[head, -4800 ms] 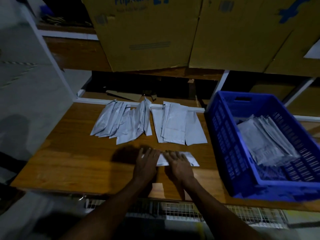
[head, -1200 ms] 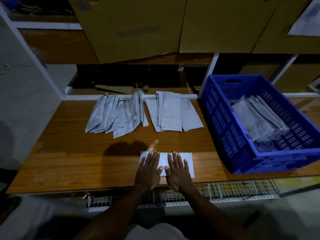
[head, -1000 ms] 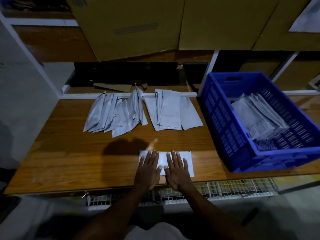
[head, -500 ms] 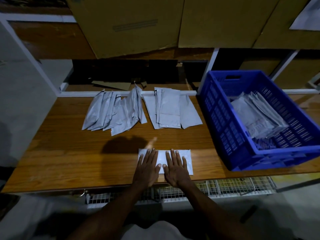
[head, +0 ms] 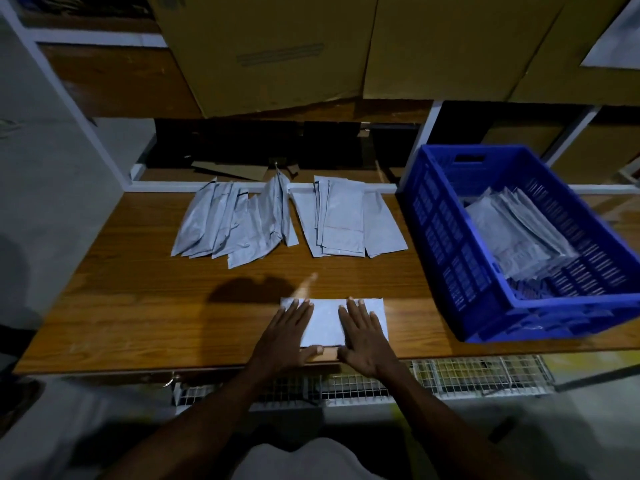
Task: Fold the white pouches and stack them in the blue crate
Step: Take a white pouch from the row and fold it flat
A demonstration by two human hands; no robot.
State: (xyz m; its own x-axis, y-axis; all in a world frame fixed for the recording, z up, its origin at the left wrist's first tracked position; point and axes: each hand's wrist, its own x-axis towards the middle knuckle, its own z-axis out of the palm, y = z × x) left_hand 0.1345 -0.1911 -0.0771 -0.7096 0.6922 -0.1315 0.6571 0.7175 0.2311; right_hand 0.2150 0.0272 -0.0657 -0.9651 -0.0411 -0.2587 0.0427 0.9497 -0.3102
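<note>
A white pouch (head: 326,323) lies flat near the front edge of the wooden table (head: 138,313). My left hand (head: 285,336) rests palm down on its left part and my right hand (head: 363,336) on its right part, fingers spread. Two loose piles of white pouches lie at the back: a fanned pile (head: 235,223) on the left and a neater pile (head: 346,220) beside it. The blue crate (head: 450,244) stands on the right with several pouches (head: 519,237) inside.
Large cardboard boxes (head: 277,50) sit on the shelf above the table's back edge. A white frame bar (head: 166,186) runs along the back. A wire mesh rack (head: 467,375) shows below the front edge. Scrap cardboard (head: 228,169) lies behind the piles.
Both hands stay flat on the pouch; they have slid slightly apart and back toward me. The view has shifted a little.
</note>
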